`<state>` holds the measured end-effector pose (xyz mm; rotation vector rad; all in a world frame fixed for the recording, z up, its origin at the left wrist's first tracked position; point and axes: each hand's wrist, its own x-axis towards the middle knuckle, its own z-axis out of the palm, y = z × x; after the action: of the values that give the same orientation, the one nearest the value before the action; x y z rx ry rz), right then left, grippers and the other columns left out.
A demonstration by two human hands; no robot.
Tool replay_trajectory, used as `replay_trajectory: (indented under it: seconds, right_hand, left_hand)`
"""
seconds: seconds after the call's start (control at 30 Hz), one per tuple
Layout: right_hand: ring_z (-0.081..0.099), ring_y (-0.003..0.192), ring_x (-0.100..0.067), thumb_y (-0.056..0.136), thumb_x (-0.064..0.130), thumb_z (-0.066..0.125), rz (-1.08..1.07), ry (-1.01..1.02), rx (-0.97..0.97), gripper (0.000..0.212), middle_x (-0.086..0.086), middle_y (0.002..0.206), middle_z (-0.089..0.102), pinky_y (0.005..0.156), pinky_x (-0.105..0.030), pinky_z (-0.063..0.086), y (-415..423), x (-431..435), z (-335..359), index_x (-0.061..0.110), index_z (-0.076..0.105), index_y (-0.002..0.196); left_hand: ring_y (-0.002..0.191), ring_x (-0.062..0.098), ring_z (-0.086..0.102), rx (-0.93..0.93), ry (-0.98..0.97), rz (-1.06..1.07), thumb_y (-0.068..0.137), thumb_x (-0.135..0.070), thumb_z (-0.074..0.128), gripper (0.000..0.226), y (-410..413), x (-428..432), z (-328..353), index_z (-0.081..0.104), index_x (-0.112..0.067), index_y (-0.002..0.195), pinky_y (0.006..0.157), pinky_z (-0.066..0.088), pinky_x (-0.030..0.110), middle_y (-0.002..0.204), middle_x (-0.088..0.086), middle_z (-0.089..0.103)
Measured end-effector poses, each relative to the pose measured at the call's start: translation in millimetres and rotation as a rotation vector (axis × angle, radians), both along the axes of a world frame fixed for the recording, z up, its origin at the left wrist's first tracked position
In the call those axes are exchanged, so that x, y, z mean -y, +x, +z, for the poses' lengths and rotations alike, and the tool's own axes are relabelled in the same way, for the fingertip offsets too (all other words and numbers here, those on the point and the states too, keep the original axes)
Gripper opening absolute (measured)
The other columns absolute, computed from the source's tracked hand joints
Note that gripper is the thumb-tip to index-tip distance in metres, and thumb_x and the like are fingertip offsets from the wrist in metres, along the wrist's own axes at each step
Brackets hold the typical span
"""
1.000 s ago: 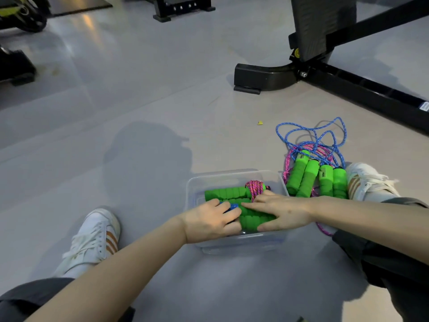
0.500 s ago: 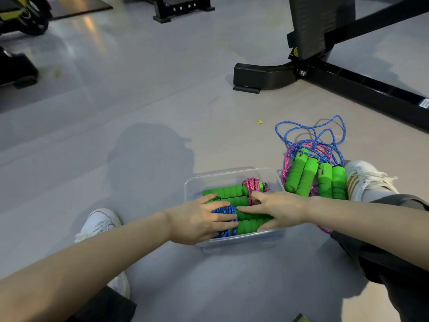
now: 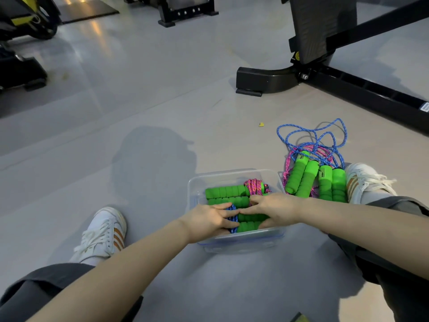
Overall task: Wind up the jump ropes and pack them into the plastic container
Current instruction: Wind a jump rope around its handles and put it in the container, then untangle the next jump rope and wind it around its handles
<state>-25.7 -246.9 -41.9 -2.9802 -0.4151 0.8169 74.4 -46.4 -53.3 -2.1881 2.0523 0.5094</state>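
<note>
Pressing wound blue rope and green handles inside plastic container with left hand and right hand, fingers flat, unclenched. Lying just beside container, on floor: loose jump ropes.

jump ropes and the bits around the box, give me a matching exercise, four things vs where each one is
Things:
1. pink bundle
2. blue bundle
3. loose blue rope
4. yellow scrap

Places:
A. alone on the floor, beyond the container
B. in the container, under the left hand's fingers
C. piled on the floor right of the container, unwound
D. container's far half, beside a green handle

Pairs: 1-D, 2-B, 3-C, 4-A
</note>
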Motion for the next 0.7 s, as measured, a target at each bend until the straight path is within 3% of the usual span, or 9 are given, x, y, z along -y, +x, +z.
replay_trajectory:
  seconds: [0.1,0.17,0.23,0.33,0.43,0.5,0.53,0.6,0.7]
  right_hand:
    - [0.05,0.11,-0.025,0.097,0.033,0.044,-0.018,0.094,0.013,0.055,-0.008,0.126,0.043,0.094,-0.03,0.035,-7,5,0,0.027,0.026,0.148]
    - [0.048,0.113,-0.022,0.1,0.032,0.036,-0.039,0.135,0.017,0.05,-0.008,0.126,0.044,0.097,-0.026,0.031,-11,5,1,0.024,0.026,0.148]
    - [0.047,0.111,-0.021,0.101,0.031,0.032,-0.033,0.107,-0.006,0.049,-0.007,0.126,0.042,0.098,-0.025,0.03,-13,5,1,0.022,0.026,0.148]
    - [0.05,0.112,-0.02,0.1,0.029,0.032,0.039,0.074,0.059,0.044,-0.006,0.126,0.046,0.096,-0.025,0.033,-18,7,6,0.018,0.039,0.142]
    - [0.06,0.096,-0.029,0.088,0.019,0.039,-0.151,0.031,0.355,0.039,-0.012,0.117,0.058,0.077,-0.034,0.049,-21,15,9,0.012,0.058,0.121]
    - [0.055,0.107,-0.04,0.086,0.008,0.039,-0.423,0.018,0.448,0.049,-0.025,0.132,0.048,0.086,-0.04,0.048,-20,18,8,0.0,0.043,0.134]
    - [0.048,0.12,-0.04,0.09,0.003,0.036,-0.584,0.041,0.401,0.053,-0.028,0.14,0.039,0.096,-0.039,0.04,-20,16,8,-0.006,0.027,0.141]
    - [0.051,0.12,-0.035,0.094,-0.001,0.032,-0.779,0.136,0.162,0.057,-0.029,0.135,0.046,0.094,-0.037,0.035,-19,8,-1,-0.01,0.007,0.144]
    - [0.06,0.106,-0.033,0.094,0.0,0.032,-0.811,0.226,0.141,0.059,-0.027,0.122,0.057,0.084,-0.038,0.041,-13,-1,-10,-0.009,0.002,0.145]
  left_hand:
    - [0.146,0.016,0.012,-0.14,-0.087,0.099,0.092,-0.062,0.005,0.079,-13,-13,-7,0.033,-0.012,0.147,0.118,0.019,0.029,0.157,0.006,0.019]
    - [0.144,0.008,-0.007,-0.101,-0.019,0.127,0.088,-0.064,0.004,0.081,-23,-20,-13,0.009,-0.013,0.152,0.116,-0.007,0.02,0.159,0.003,0.0]
    - [0.142,0.006,-0.014,-0.043,0.013,0.139,0.09,-0.062,0.005,0.078,-25,-20,-16,-0.001,-0.014,0.151,0.114,-0.012,0.02,0.159,0.002,-0.008]
    - [0.145,0.012,-0.011,-0.013,0.046,0.139,0.101,-0.05,0.015,0.065,-22,-17,-17,-0.003,-0.013,0.151,0.117,-0.009,0.024,0.159,0.003,-0.009]
    - [0.146,0.013,-0.01,0.008,0.045,0.118,0.101,-0.048,0.014,0.064,-23,-16,-12,-0.001,-0.012,0.151,0.118,-0.007,0.025,0.159,0.004,-0.007]
    - [0.146,0.013,-0.008,0.028,0.055,0.108,0.094,-0.056,0.002,0.073,-24,-17,-11,0.0,-0.011,0.152,0.118,-0.006,0.025,0.159,0.004,-0.007]
    - [0.146,0.014,-0.007,0.042,0.056,0.098,0.086,-0.06,-0.007,0.082,-24,-19,-10,0.001,-0.011,0.152,0.118,-0.006,0.025,0.159,0.004,-0.006]
    - [0.147,0.016,0.003,0.048,0.023,0.112,0.078,-0.062,-0.015,0.094,-18,-28,-9,0.01,-0.009,0.151,0.119,0.001,0.027,0.158,0.005,0.002]
    - [0.125,0.02,0.053,0.116,-0.164,0.081,0.096,-0.052,0.018,0.069,-6,-38,-5,0.059,-0.007,0.127,0.106,0.039,0.031,0.135,0.01,0.055]
